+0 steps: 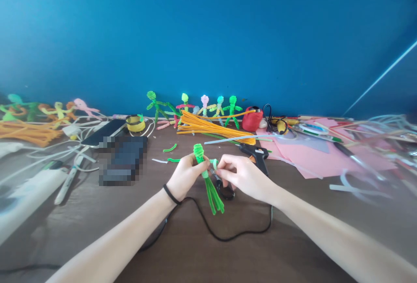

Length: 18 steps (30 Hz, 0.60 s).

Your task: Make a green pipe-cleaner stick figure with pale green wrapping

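My left hand [186, 171], with a black band at its wrist, is closed around a green pipe cleaner figure [209, 187]. The figure has a coiled head at the top, and several loose green strands hang below. My right hand [239, 172] pinches a pale green pipe cleaner [214, 163], curled at its end, just beside the figure's body. Whether that piece joins the figure is hidden by my fingers. Beneath my right hand lie scissors [226, 194] with black handles, partly covered. A black glue gun [259, 156] rests behind the right hand.
Finished pipe cleaner figures [232, 111] stand along the blue wall. Orange pipe cleaners [215, 128] lie in front of them. A dark phone [125, 159] and a marker [69, 183] are at left, pink paper [312, 159] at right. A black cable [224, 238] crosses the table.
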Available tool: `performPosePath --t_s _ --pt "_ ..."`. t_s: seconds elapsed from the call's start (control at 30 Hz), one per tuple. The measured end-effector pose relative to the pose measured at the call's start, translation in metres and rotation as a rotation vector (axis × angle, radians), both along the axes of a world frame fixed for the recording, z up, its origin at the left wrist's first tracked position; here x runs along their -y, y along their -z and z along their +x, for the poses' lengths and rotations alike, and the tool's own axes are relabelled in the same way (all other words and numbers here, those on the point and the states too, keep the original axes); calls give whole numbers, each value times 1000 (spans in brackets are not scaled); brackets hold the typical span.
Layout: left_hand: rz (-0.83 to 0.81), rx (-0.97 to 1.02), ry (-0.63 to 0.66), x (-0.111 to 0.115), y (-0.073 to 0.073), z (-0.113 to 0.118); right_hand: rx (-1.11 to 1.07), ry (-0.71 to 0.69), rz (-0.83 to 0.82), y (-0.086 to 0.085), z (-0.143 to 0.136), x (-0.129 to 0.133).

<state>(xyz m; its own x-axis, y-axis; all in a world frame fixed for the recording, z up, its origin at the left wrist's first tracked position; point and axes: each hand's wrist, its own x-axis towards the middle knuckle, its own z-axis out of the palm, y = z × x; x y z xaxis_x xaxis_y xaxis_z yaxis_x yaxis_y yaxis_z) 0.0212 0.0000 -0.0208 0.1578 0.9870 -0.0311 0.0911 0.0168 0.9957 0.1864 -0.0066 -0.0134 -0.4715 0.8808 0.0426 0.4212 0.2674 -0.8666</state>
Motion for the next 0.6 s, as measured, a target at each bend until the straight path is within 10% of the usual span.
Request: performPosePath --t_s 0.33,0.6 --pt "-149 179 176 2 0 -4 -104 -136 -297 12 11 -24" --pt "-177 13 365 3 -4 -3 68 -191 -46 1 22 -29"
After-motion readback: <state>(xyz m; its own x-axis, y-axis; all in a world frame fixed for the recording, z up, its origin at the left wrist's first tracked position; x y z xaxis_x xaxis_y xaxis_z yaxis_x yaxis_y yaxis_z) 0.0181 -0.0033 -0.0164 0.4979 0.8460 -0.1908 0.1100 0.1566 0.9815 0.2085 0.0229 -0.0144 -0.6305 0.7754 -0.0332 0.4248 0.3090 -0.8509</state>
